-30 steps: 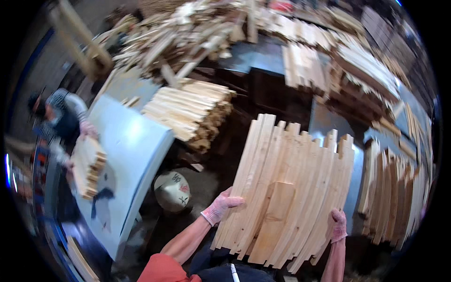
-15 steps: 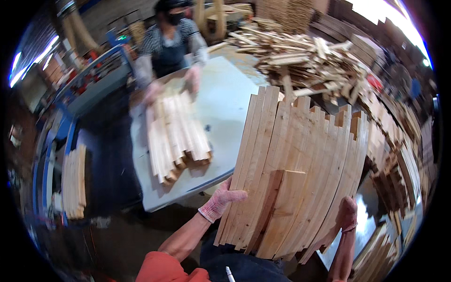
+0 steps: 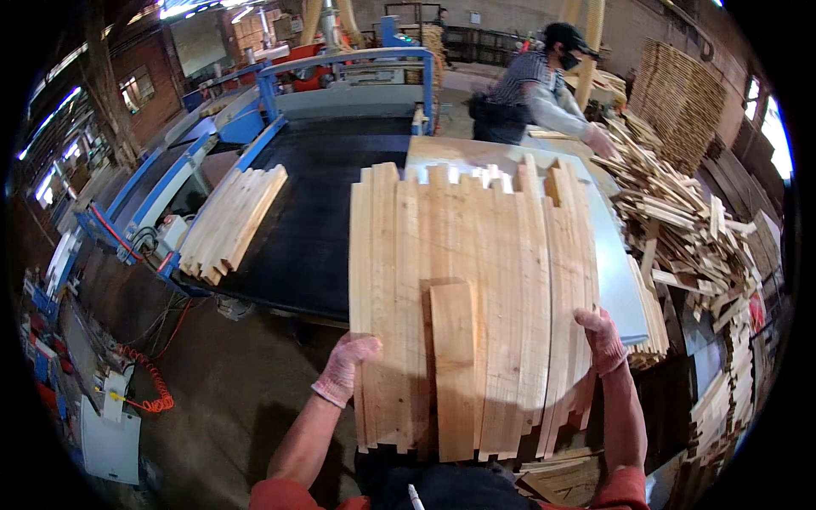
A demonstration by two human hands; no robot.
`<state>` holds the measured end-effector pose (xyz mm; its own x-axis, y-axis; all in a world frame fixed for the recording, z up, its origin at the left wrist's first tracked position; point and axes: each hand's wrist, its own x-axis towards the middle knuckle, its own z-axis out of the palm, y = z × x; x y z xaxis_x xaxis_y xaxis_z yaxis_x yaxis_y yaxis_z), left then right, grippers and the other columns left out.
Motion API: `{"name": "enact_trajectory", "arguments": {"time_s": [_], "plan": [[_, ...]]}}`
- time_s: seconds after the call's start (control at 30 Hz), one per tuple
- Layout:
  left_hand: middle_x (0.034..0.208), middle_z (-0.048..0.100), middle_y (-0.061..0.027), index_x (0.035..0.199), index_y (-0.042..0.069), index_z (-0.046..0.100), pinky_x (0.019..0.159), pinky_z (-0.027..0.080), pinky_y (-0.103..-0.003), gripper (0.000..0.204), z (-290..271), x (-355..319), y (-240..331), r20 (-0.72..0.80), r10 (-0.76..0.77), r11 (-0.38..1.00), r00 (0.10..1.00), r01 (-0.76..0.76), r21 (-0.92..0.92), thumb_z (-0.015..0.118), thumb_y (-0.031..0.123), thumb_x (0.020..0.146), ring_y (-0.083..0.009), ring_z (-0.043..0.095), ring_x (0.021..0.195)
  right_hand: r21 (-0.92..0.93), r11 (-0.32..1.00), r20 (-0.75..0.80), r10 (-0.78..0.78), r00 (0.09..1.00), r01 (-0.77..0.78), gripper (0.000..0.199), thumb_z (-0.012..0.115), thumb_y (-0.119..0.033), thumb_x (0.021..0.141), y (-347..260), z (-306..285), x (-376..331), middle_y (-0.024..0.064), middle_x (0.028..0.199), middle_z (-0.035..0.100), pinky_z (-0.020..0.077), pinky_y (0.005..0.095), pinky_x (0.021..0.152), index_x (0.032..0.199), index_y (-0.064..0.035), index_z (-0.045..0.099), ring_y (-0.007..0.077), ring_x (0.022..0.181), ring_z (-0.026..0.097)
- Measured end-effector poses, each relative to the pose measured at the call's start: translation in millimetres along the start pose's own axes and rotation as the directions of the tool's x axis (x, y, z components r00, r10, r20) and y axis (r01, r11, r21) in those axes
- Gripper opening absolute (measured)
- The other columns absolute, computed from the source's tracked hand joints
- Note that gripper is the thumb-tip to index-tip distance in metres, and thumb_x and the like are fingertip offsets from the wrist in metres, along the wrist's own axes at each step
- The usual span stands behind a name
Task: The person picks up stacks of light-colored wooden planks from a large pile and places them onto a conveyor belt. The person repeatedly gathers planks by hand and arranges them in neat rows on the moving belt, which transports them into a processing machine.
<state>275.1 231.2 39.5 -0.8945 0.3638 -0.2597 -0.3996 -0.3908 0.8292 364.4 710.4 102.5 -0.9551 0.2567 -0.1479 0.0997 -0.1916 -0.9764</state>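
a stack of wooden slats (image 3: 472, 297) was gripped at its edges by left hand (image 3: 344, 370) and right hand (image 3: 602, 338), carried, not yet set on the black conveyor (image 3: 323, 204).

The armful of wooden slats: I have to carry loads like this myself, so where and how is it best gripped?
Grip the armful of wooden slats at its two long outer edges, low down, one hand from each side, as the left hand and right hand do. The loose boards lie edge to edge, so probably inward pressure keeps them together.
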Motion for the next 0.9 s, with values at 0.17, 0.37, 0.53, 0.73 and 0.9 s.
{"name": "enact_trajectory", "arguments": {"time_s": [0.17,0.37,0.53,0.73,0.9], "plan": [[0.111,0.074,-0.0118,0.127,-0.002,0.068,0.095,0.061,-0.040,0.049,-104.7,21.7,88.2,-0.125,-0.008,0.997,0.992,-0.001,-0.072,0.075,0.024,0.086,-0.0243,0.074,0.104,-0.017,0.998,0.158,0.058,0.986,-0.056,0.075,0.082,-0.031,0.081,-1.9,143.5,96.0,0.0139,0.118,0.072,0.0595,0.0382,0.093,0.141,0.0064,0.057,0.0241,0.105,0.071],[0.108,0.075,-0.0085,0.111,0.005,0.072,0.097,0.060,-0.045,0.032,-264.8,87.0,172.9,-0.215,-0.085,0.985,0.973,0.050,-0.163,0.078,0.022,0.085,-0.0239,0.073,0.103,-0.073,0.968,0.153,0.248,0.956,-0.240,0.057,0.082,-0.030,0.086,33.2,292.7,195.3,0.0105,0.108,0.074,0.0610,0.0361,0.086,0.130,0.0021,0.064,0.0200,0.094,0.073],[0.109,0.075,-0.0094,0.112,0.003,0.072,0.096,0.060,-0.044,0.031,-339.9,155.4,194.7,-0.202,-0.170,0.981,0.965,0.147,-0.125,0.076,0.022,0.088,-0.0250,0.073,0.103,-0.045,0.931,0.106,0.365,0.925,-0.362,0.047,0.082,-0.028,0.086,75.9,348.2,259.6,0.0075,0.100,0.072,0.0590,0.0345,0.079,0.122,-0.0027,0.066,0.0185,0.086,0.070],[0.114,0.075,-0.0113,0.126,-0.002,0.069,0.094,0.058,-0.038,0.046,-372.0,254.3,200.5,-0.104,-0.290,0.954,0.951,0.296,0.044,0.075,0.029,0.093,-0.0234,0.073,0.102,0.093,0.892,0.150,0.427,0.892,-0.442,0.016,0.071,-0.012,0.095,126.7,351.7,311.7,0.0055,0.091,0.068,0.0595,0.0347,0.072,0.107,-0.0026,0.065,0.0179,0.079,0.068],[0.132,0.068,-0.0114,0.140,0.000,0.062,0.107,0.050,-0.039,0.064,-381.2,294.0,223.7,-0.220,-0.237,0.945,0.946,0.277,0.173,0.074,0.044,0.095,-0.0237,0.064,0.120,0.039,0.915,-0.068,0.404,0.912,-0.402,0.019,0.072,-0.015,0.095,134.4,374.6,333.5,0.0057,0.088,0.068,0.0572,0.0354,0.065,0.107,-0.0013,0.066,0.0184,0.073,0.068]]}}
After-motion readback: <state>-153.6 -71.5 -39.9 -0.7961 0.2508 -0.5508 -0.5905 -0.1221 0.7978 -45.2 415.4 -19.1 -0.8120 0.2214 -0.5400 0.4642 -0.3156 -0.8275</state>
